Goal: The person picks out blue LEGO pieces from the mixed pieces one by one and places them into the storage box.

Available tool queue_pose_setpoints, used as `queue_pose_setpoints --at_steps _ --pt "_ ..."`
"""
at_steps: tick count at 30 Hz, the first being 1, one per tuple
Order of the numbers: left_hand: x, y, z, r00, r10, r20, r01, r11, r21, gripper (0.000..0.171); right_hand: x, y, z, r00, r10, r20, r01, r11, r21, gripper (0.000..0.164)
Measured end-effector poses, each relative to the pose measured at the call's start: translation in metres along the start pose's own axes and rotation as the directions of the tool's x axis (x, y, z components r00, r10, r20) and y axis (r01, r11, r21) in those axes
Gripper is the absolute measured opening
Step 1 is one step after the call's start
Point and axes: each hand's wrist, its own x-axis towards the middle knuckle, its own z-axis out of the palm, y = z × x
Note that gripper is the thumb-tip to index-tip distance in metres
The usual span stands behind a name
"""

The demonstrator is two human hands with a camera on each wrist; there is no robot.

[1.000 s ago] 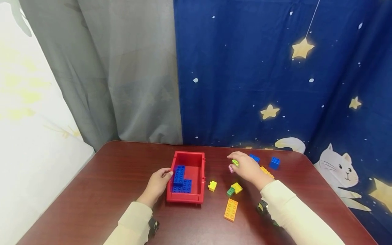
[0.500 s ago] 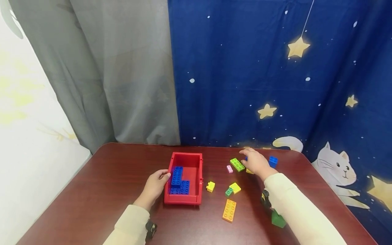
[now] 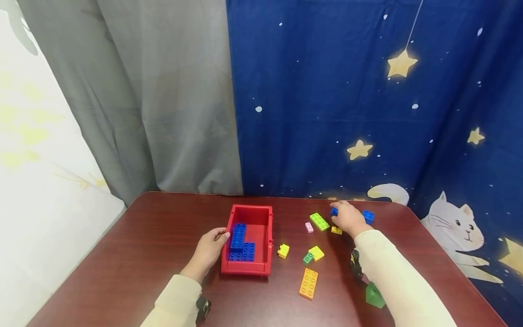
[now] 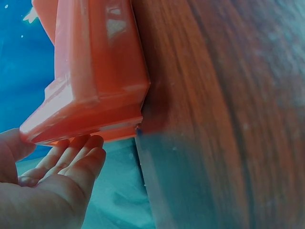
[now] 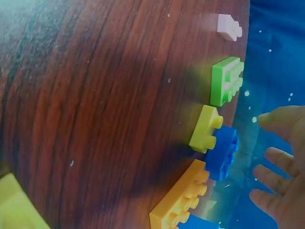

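Left hand [image 3: 208, 249] pinches left rim of bin [image 3: 245, 269]; right hand [image 3: 348, 219], nearer, fingers parted and empty, at blue brick [image 5: 222, 153] well right of bin's far end, long axis unclear, part-hidden.

left sleeve [image 3: 176, 297]: cream | right sleeve [image 3: 398, 274]: cream, long | left wrist device [image 3: 203, 308]: black | right wrist device [image 3: 355, 262]: black

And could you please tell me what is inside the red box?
I can see blue bricks in the near left part of the red box, one raised above the others. Whatever lies directly beneath them is covered.
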Motion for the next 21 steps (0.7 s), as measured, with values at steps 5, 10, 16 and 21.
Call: queue_pose_setpoints --at_steps 5,10,16,21 --pt "0.002 -0.001 0.001 1.0 0.0 -0.007 0.0 1.0 0.0 0.041 0.004 0.003 0.007 0.999 0.032 0.012 -0.032 0.999 0.015 0.054" --pt "0.002 -0.002 0.002 1.0 -0.012 -0.012 0.012 1.0 0.003 0.042 0.008 0.007 0.014 0.996 0.076 0.044 -0.077 0.997 0.019 0.059" --pt "0.003 -0.002 0.004 1.0 -0.011 -0.02 0.011 1.0 0.001 0.04 0.013 0.01 0.018 0.992 0.101 0.074 -0.102 0.995 0.003 0.057" --pt "0.003 -0.001 0.003 1.0 -0.001 -0.025 0.001 1.0 0.009 0.039 0.015 0.015 0.02 0.987 0.126 0.096 -0.125 0.992 -0.019 0.056"
